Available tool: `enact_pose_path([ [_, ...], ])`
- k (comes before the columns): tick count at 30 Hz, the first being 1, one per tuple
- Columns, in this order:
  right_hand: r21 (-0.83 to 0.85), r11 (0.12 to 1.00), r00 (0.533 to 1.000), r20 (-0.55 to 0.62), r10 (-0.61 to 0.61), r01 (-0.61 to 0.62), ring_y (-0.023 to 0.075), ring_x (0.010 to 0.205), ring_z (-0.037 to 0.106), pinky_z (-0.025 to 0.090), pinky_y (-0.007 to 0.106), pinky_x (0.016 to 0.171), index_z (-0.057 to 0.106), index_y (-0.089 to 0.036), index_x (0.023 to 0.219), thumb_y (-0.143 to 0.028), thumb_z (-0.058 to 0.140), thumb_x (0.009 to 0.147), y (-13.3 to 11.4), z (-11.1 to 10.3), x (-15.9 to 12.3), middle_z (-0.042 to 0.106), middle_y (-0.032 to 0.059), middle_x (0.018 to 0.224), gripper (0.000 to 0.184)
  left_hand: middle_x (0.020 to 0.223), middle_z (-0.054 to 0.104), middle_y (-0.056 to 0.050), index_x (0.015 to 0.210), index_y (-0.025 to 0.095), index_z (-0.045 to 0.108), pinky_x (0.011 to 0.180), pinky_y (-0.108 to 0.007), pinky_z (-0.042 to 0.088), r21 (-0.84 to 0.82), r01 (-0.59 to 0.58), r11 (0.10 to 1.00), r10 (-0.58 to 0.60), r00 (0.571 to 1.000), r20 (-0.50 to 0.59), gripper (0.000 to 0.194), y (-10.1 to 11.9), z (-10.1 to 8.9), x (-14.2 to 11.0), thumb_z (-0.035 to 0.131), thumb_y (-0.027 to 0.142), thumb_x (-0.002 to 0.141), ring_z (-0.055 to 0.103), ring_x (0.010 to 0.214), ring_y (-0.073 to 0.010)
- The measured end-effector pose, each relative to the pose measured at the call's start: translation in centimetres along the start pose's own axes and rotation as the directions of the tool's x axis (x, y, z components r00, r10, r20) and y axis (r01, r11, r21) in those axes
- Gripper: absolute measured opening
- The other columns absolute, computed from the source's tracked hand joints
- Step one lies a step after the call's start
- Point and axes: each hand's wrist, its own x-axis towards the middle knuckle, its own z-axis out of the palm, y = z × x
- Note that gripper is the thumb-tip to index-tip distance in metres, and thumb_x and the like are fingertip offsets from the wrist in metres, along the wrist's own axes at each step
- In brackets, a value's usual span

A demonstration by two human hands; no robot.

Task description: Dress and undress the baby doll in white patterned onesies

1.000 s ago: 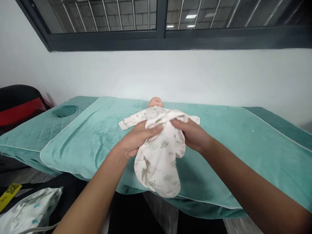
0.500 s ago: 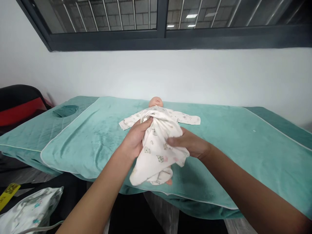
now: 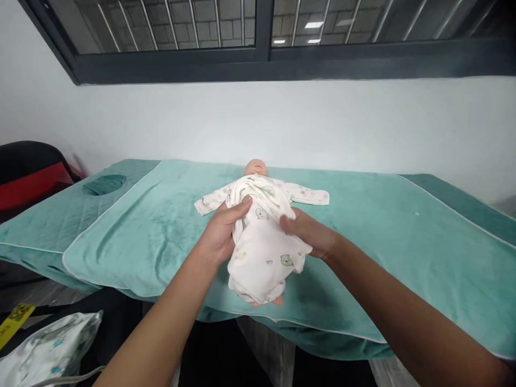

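Note:
A baby doll (image 3: 256, 167) lies on its back on a teal bed cover, its head towards the wall. It wears a white printed top whose long sleeve (image 3: 308, 195) stretches out to the right. Over its body I hold up a white baby garment (image 3: 266, 244) with small bear prints, bunched at the upper end. My left hand (image 3: 223, 228) grips its left edge, thumb on top. My right hand (image 3: 312, 232) pinches the right edge, slightly blurred. The cloth hides the doll's trunk and most of its legs; small feet (image 3: 278, 301) show below.
The teal bed cover (image 3: 382, 247) spreads to both sides, with a face hole (image 3: 105, 184) at left. A plastic bag (image 3: 56, 344) with printed cloth lies at lower left, beside a yellow tag (image 3: 15, 323). Behind are a white wall and a barred window.
The garment has been turned and spread; its lower part hangs straighter and wider, and both doll feet show. My right hand has shifted slightly along the edge.

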Motion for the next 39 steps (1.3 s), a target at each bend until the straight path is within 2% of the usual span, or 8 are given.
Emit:
enact_pose_path([
  [2,-0.036,0.999,0.995,0.091,0.035,-0.032,0.0211,0.094,0.068,0.056,0.032,0.081,0.061,-0.018,0.126,-0.039,0.078,0.077,-0.1,-0.1,-0.1,0.07,0.0104,0.112,0.056,0.108,0.072,-0.012,0.131,0.016,0.057,0.091,-0.041,0.053,0.003,0.029,1.0,-0.029,1.0,-0.011,0.051,-0.2,0.2,0.0,0.067,0.034,0.084,0.07,0.099,-0.0278],
  [10,0.105,0.99,0.969,-0.241,-0.062,0.089,0.0237,0.093,0.068,0.055,0.036,0.081,0.06,-0.023,0.126,-0.056,0.057,0.089,-0.9,0.1,-0.3,0.072,0.0075,0.099,0.05,0.112,0.072,-0.015,0.124,0.016,0.063,0.085,-0.04,0.055,0.312,0.235,0.92,-0.31,0.926,0.218,0.058,0.3,-1.9,-0.9,0.082,0.022,0.069,0.069,0.1,-0.031],
  [15,0.106,0.99,0.983,-0.164,-0.078,0.096,0.0158,0.068,0.063,0.052,0.026,0.065,0.068,-0.019,0.101,-0.047,0.073,0.079,0.7,0.6,-0.5,0.067,0.0008,0.07,0.036,0.104,0.073,-0.012,0.124,0.014,0.063,0.09,-0.039,0.053,0.075,0.026,0.997,-0.026,1.0,-0.003,0.051,-0.3,-1.0,-0.6,0.074,0.034,0.078,0.07,0.097,-0.028],
  [20,0.086,0.996,1.0,0.014,0.022,-0.023,0.009,0.042,0.044,0.043,0.022,0.049,0.065,-0.015,0.072,-0.052,0.073,0.076,1.1,0.5,-0.4,0.044,-0.0058,0.042,0.039,0.075,0.072,-0.006,0.119,0.013,0.065,0.069,-0.032,0.055,0.005,0.116,0.993,-0.116,0.993,-0.007,0.045,-1.0,-0.4,-0.3,0.069,0.039,0.082,0.068,0.066,-0.0199],
  [24,0.166,0.983,0.987,-0.152,-0.052,0.077,0.0169,0.065,0.063,0.052,0.028,0.064,0.07,-0.015,0.09,-0.056,0.068,0.078,0.4,0.0,-0.6,0.066,0.0029,0.067,0.043,0.079,0.073,-0.009,0.115,0.012,0.068,0.066,-0.029,0.055,0.22,0.218,0.951,-0.238,0.969,0.072,0.04,1.2,-0.7,-1.4,0.072,0.031,0.08,0.068,0.069,-0.02],
  [30,0.007,0.989,0.967,0.214,0.141,-0.146,0.0192,0.097,0.066,0.049,0.037,0.096,0.062,-0.02,0.125,-0.024,0.081,0.071,0.2,1.5,-2.5,0.071,0.0049,0.103,0.057,0.1,0.075,-0.007,0.113,0.023,0.072,0.079,-0.034,0.056,0.578,0.256,0.775,-0.405,0.903,0.143,0.034,6.1,0.9,-4.5,0.072,0.026,0.079,0.069,0.094,-0.0258],
  [36,0.169,0.944,0.955,-0.041,0.294,-0.283,0.0238,0.111,0.062,0.048,0.041,0.101,0.056,-0.023,0.134,-0.028,0.075,0.079,3.3,3.2,-6.8,0.066,0.0087,0.12,0.059,0.105,0.074,-0.007,0.114,0.024,0.071,0.082,-0.034,0.052,0.581,0.388,0.716,-0.546,0.829,0.12,0.035,2.1,-0.1,-4.8,0.069,0.035,0.08,0.068,0.097,-0.0263],
  [39,0.16,0.936,0.919,-0.196,0.341,-0.314,0.0261,0.108,0.064,0.048,0.045,0.1,0.057,-0.024,0.133,-0.04,0.067,0.086,6.2,2.9,-8.4,0.065,0.0088,0.121,0.051,0.106,0.073,-0.006,0.106,0.025,0.073,0.086,-0.035,0.049,0.712,0.315,0.627,-0.519,0.851,0.081,0.028,-1.1,-1.7,-4.4,0.064,0.039,0.083,0.065,0.102,-0.0275],
])
